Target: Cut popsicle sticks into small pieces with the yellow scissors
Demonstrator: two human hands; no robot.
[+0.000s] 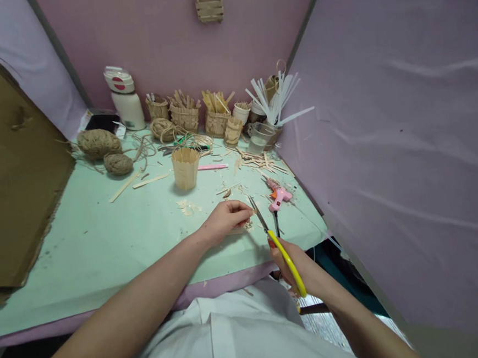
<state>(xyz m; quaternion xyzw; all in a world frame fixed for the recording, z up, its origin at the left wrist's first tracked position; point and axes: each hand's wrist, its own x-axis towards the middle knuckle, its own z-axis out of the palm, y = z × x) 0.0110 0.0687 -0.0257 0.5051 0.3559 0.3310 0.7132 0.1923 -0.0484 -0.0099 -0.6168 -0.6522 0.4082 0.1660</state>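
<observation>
My left hand (226,222) is closed in a pinch above the green table, holding a small pale wooden piece mostly hidden by the fingers. My right hand (293,265) grips scissors (285,258) with yellow handles. Their blades point up and left, slightly parted, beside my left fingertips. Wood scraps (189,207) lie on the table left of my left hand. Behind it stands an upright cup of wooden strips (186,169).
A pink glue gun (279,194) with a cord lies right of the blades. Loose sticks (260,159), twine balls (99,144), a white bottle (127,102) and filled containers (185,116) are at the back. Cardboard (14,163) stands left; a purple cloth wall (396,133) is right.
</observation>
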